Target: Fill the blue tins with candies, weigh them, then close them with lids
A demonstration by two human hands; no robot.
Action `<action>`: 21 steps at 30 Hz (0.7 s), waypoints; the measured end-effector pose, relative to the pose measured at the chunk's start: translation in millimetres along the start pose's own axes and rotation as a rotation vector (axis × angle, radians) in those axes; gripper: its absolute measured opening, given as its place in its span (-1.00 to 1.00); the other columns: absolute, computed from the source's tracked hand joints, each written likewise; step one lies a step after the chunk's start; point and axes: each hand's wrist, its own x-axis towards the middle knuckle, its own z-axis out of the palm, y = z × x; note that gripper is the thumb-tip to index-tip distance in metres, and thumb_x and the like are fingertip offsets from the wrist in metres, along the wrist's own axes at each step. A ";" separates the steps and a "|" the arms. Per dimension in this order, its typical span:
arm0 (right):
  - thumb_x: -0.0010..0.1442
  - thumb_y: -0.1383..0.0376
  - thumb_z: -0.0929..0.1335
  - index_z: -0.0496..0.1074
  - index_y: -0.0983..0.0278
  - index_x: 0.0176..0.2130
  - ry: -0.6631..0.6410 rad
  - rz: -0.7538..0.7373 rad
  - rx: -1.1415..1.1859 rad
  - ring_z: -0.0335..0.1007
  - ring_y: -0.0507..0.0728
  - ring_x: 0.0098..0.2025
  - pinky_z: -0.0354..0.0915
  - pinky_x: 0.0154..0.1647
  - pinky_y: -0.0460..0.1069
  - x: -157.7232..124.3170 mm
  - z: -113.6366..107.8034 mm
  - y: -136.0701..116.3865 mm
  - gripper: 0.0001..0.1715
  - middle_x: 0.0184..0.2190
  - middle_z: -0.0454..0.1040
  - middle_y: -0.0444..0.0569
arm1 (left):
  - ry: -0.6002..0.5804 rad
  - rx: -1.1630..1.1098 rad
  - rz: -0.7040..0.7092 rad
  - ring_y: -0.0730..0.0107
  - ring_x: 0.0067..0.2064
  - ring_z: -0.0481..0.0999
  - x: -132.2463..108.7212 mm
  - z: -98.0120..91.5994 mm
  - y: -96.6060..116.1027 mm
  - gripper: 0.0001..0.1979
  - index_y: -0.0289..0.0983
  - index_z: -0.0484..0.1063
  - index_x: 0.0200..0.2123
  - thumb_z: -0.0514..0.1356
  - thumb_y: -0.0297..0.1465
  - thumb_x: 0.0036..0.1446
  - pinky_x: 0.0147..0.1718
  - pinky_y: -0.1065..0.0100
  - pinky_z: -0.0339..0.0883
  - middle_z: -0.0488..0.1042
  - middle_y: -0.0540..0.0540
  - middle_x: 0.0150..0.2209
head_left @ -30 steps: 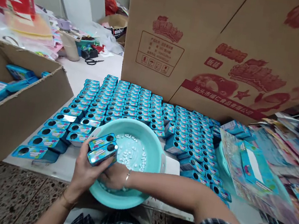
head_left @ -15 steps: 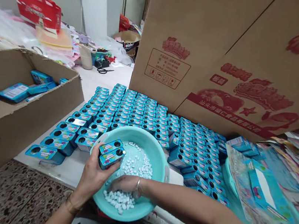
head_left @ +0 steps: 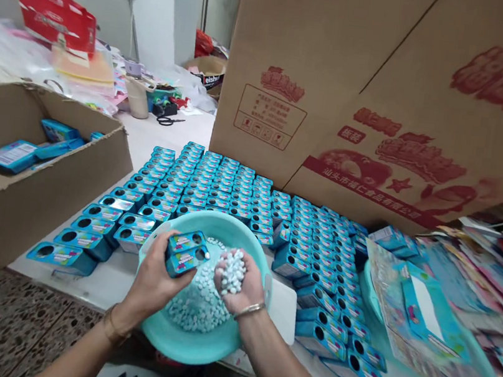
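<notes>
My left hand (head_left: 155,272) is closed round two small blue boxes (head_left: 186,252) with round holes in their tops, holding them over the left side of a turquoise basin (head_left: 203,348). A white piece sits by the hole of the nearer box. My right hand (head_left: 249,286), palm up and fingers curled, cups a heap of small white candies (head_left: 233,271) above the basin's right side. More loose white candies (head_left: 199,313) lie across the basin's bottom. The heap hides part of my right fingers.
Rows of blue boxes with holes (head_left: 205,181) stand behind the basin, with others (head_left: 328,275) to its right. A large carton (head_left: 335,69) rises at the back. An open cardboard box (head_left: 40,207) stands left, and flat printed packaging (head_left: 432,310) lies right. Scissors (head_left: 169,120) rest further back.
My right hand has risen from the candies in the basin, turned palm up, and now carries a handful. My left hand still holds the two boxes. The view has shifted slightly.
</notes>
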 end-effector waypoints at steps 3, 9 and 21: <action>0.06 0.21 0.35 0.39 0.22 -0.43 0.034 -0.280 0.001 0.50 0.13 -0.34 0.42 -0.26 0.09 -2.9 9.7 0.5 -0.87 -0.44 0.53 -0.12 | -0.176 0.176 0.167 -0.02 0.08 0.40 -6.7 10.4 -0.8 -0.35 -0.22 0.19 0.11 0.30 -0.41 -0.09 0.05 -0.04 0.29 0.37 -0.21 0.03; 0.06 0.21 0.37 0.47 0.22 -0.36 -0.034 -0.698 -0.136 0.51 0.17 -0.19 0.35 -0.03 0.09 -1.9 22.2 19.7 -0.86 -0.36 0.58 -0.07 | -0.207 0.226 0.261 -0.04 0.10 0.38 -11.9 17.1 8.8 -0.31 -0.19 0.16 0.14 0.29 -0.40 -0.10 0.06 -0.03 0.28 0.36 -0.21 0.08; 0.08 0.24 0.37 0.44 0.25 -0.47 0.016 -0.797 -0.205 0.48 0.12 -0.36 0.34 -0.19 0.03 -2.1 33.3 17.9 -0.85 -0.49 0.55 -0.10 | -0.233 0.191 0.245 -0.01 0.09 0.38 -10.2 17.1 7.1 -0.30 -0.20 0.14 0.15 0.32 -0.34 -0.07 0.05 -0.01 0.29 0.37 -0.22 0.06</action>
